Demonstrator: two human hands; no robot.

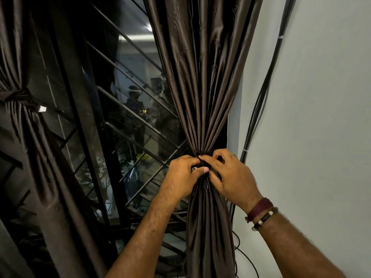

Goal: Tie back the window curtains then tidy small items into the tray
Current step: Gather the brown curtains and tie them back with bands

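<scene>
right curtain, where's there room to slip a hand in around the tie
Free: the window gap between the left curtain and right curtain. Crowded: the gathered waist under the left hand and right hand, and cables alongside.

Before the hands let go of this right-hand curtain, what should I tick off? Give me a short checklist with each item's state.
1. Right curtain gathered into one bunch at the hands: ok.
2. Both hands on the gather: ok; left hand and right hand pinch the dark tie-back there.
3. Tie-back fastened so it holds unaided: cannot tell, fingers cover it.
4. Left curtain already tied: ok, a band cinches it.
5. Cables on the wall kept out of the bunch: ok, they run beside it.
6. Tray and small items ready: cannot tell, not in view.
</scene>
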